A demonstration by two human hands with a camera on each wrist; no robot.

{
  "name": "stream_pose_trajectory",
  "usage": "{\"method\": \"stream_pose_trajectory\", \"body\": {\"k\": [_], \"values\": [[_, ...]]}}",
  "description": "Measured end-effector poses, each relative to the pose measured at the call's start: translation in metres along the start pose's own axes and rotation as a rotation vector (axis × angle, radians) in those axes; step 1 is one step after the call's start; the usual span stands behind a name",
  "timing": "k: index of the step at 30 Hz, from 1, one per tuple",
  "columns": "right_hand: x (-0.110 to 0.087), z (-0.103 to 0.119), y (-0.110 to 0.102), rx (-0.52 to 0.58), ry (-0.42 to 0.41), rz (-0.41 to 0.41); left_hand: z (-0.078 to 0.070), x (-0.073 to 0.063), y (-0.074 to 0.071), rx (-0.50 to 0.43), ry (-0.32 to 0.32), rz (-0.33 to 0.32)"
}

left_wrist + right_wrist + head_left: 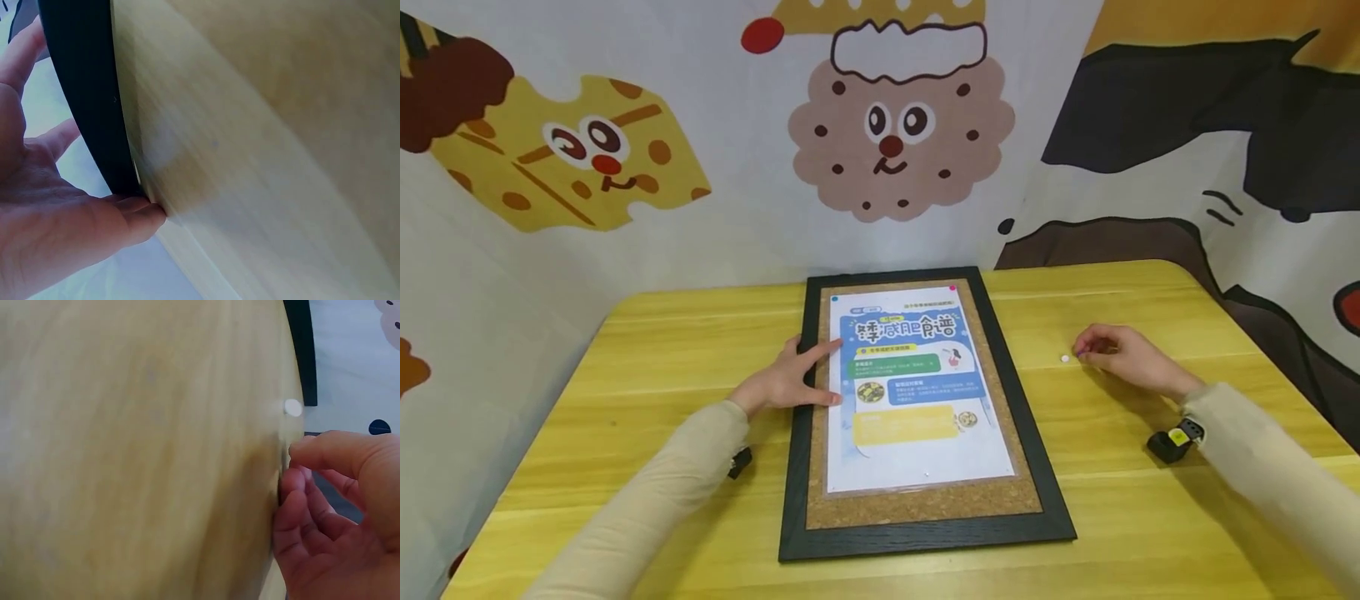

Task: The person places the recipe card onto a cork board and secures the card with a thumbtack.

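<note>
A black-framed cork board [925,508] lies on the table, with a printed poster [917,462] over its cork. My left hand [786,379] rests at the board's left side, thumb and index finger spread across the frame onto the poster. In the left wrist view, other fingertips [147,215] touch the frame's outer edge. My right hand [1112,354] is low over the table right of the board, thumb and fingers drawn together around a small purple thumbtack [1078,347], mostly hidden by the fingertips. A white thumbtack [1064,358] lies just left of them.
A blue thumbtack [834,298] and a pink thumbtack [952,287] sit at the poster's top corners. The yellow wood-grain table [700,333] extends on both sides of the board. Behind it hangs a cartoon-printed cloth [737,208].
</note>
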State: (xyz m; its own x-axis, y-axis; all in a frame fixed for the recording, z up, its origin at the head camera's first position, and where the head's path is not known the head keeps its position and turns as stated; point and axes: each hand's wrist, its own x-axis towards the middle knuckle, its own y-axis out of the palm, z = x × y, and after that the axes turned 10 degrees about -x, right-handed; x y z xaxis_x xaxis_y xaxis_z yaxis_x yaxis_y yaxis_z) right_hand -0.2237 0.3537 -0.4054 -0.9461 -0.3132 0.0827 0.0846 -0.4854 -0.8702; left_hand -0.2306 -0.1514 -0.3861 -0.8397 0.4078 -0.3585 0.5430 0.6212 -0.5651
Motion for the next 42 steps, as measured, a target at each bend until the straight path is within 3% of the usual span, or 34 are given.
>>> {"method": "stream_pose_trajectory", "body": {"k": [8, 20, 32, 42], "values": [[0.002, 0.012, 0.0, 0.128, -0.021, 0.033, -0.002, -0.001, -0.002, 0.027, -0.001, 0.011], [0.018, 0.036, 0.0, 0.214, -0.051, 0.024, -0.004, 0.0, -0.003, 0.042, -0.009, -0.001], [0.028, 0.066, 0.019, 0.321, -0.083, 0.082, -0.004, 0.0, -0.002, 0.035, -0.022, 0.001], [0.036, 0.092, 0.023, 0.254, -0.075, 0.128, -0.004, -0.001, -0.002, 0.02, -0.036, 0.006]]}}
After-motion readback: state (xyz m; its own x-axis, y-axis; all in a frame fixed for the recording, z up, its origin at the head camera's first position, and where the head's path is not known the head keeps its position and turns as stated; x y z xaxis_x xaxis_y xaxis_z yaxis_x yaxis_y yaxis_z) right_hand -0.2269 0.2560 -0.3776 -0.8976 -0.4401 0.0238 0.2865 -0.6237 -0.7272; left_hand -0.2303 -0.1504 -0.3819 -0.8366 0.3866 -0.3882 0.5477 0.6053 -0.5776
